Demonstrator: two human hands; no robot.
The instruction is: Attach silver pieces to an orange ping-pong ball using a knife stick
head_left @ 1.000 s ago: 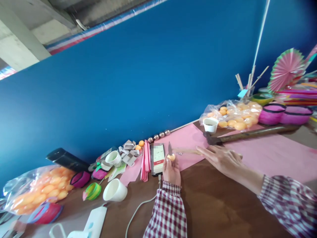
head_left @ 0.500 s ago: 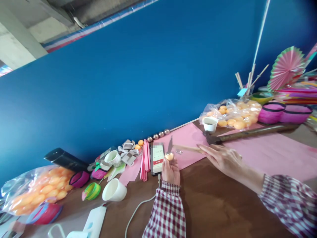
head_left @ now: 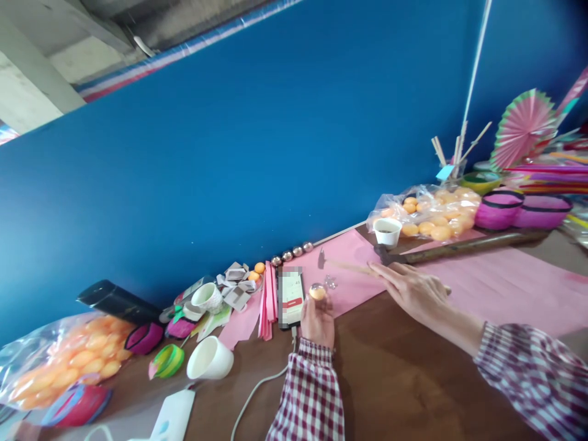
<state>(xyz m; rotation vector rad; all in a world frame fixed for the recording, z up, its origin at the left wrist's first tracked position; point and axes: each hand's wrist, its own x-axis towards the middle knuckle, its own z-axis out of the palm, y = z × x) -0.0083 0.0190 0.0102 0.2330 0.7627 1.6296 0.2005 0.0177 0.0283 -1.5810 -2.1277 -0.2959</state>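
My left hand (head_left: 316, 324) is closed on an orange ball (head_left: 316, 293) with a shiny silver patch on top, held up between the fingertips. My right hand (head_left: 413, 293) grips the wooden handle of a small hammer (head_left: 351, 267). The hammer's metal head is raised above and just right of the ball, apart from it. Small shiny pieces (head_left: 330, 282), too small to name surely, lie on the pink paper (head_left: 351, 245) beside the ball. Left of my left hand lies a phone (head_left: 291, 285) with a lit screen.
Several shiny metallic balls (head_left: 297, 251) line the blue wall. A large hammer (head_left: 459, 248) and a small white cup (head_left: 387, 233) are at right. Bags of orange balls (head_left: 438, 211) stand on both sides. A white cup (head_left: 210, 359) and a cable (head_left: 257, 383) lie at left.
The small hammer's head has lifted away from the ball, moving slightly up and right. The ball stays in my left hand, its top now uncovered. The view has shifted slightly.
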